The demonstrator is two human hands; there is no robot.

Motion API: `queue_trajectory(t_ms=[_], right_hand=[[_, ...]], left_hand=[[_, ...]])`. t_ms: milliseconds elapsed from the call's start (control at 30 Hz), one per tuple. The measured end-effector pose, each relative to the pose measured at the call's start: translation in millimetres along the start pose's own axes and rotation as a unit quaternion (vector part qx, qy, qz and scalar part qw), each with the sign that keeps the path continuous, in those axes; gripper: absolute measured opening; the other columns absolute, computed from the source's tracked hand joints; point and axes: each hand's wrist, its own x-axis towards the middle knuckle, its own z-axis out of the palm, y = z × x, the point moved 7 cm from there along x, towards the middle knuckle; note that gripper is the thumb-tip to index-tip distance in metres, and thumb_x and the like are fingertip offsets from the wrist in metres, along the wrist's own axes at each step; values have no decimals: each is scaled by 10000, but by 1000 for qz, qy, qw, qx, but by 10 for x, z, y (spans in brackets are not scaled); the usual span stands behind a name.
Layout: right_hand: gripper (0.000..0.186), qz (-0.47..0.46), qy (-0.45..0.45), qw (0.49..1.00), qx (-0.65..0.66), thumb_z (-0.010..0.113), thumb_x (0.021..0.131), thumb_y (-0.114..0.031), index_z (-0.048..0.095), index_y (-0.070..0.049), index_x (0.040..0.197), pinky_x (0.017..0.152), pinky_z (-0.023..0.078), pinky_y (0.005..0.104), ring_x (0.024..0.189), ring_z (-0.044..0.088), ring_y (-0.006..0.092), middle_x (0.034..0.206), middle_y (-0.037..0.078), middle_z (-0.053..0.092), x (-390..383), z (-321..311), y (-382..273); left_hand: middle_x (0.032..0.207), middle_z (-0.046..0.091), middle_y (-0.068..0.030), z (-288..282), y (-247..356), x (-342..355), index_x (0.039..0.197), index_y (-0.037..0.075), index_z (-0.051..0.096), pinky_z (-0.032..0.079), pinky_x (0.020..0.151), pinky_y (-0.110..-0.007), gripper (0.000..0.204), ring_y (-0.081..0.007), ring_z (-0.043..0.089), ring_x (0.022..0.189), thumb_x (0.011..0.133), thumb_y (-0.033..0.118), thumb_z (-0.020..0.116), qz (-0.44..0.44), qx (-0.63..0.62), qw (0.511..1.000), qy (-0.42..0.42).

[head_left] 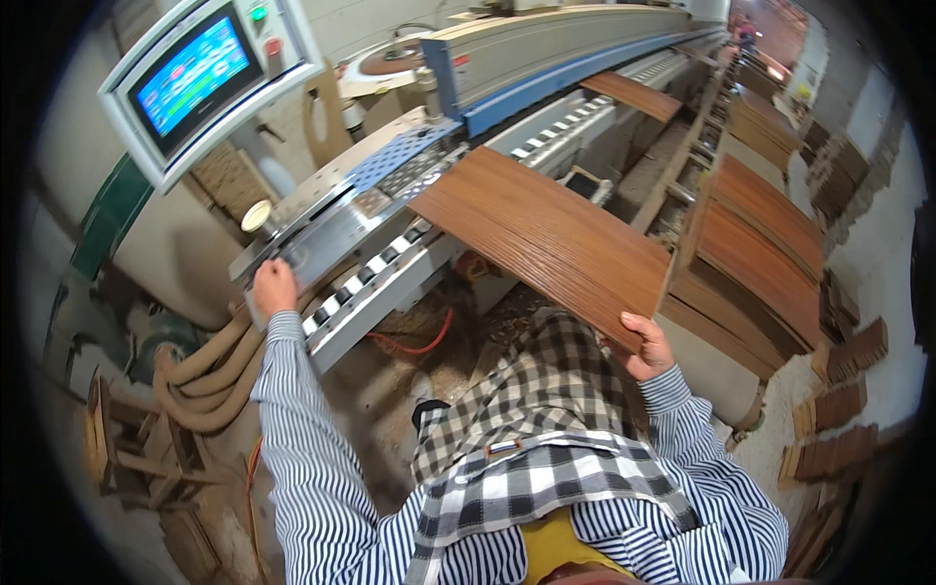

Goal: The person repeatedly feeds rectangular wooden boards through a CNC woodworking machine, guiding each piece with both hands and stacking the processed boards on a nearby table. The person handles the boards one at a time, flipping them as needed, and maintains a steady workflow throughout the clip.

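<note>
Well, the touchscreen panel (pixel 193 83) tilts above my left hand (pixel 276 287) and tan hoses (pixel 200 388) coil below it. That hand is curled at the end of the steel plate (pixel 330 249); whether it grips anything, I cannot tell. Just right of it runs the roller rail (pixel 343 317). Between my hands, the brown wood-grain board (pixel 546 239) has its near corner pinched in my right hand (pixel 651 349), thumb on top. Right of that hand lie stacked panels (pixel 756 249).
</note>
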Motion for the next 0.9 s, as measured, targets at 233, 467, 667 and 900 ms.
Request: queue_trajectory(t_ms=[233, 467, 667, 900], right_hand=[[388, 108, -154, 981, -48, 613, 810, -147, 459, -13, 1139, 722, 534, 345, 844, 617, 231, 1004, 122, 584, 406, 1116, 759], [371, 220, -254, 915, -223, 556, 860, -317, 549, 35, 974, 486, 457, 183, 527, 586, 103, 683, 94, 633, 430, 1610, 1375], [302, 189, -219, 936, -200, 564, 856, -277, 539, 17, 919, 415, 422, 178, 478, 551, 88, 654, 44, 577, 376, 1789, 1488], [288, 154, -176, 956, -176, 581, 843, -258, 540, 18, 913, 399, 406, 179, 468, 541, 87, 681, 35, 569, 437, 1736, 1436]], left_hand=[[829, 597, -154, -212, 170, -56, 756, 33, 568, 438, 670, -460, 269, -347, 565, 777, 827, 278, 485, -32, 20, 999, -28], [836, 603, -144, -274, 234, -68, 755, 36, 566, 444, 678, -450, 267, -341, 571, 787, 831, 279, 487, -38, 30, 998, -32], [832, 604, -140, -256, 243, -89, 748, 40, 571, 438, 676, -447, 256, -341, 567, 785, 830, 270, 492, -43, 12, 999, -31], [835, 603, -122, -299, 251, -96, 753, 45, 579, 428, 679, -442, 255, -330, 563, 785, 828, 274, 496, -60, 13, 997, -37]])
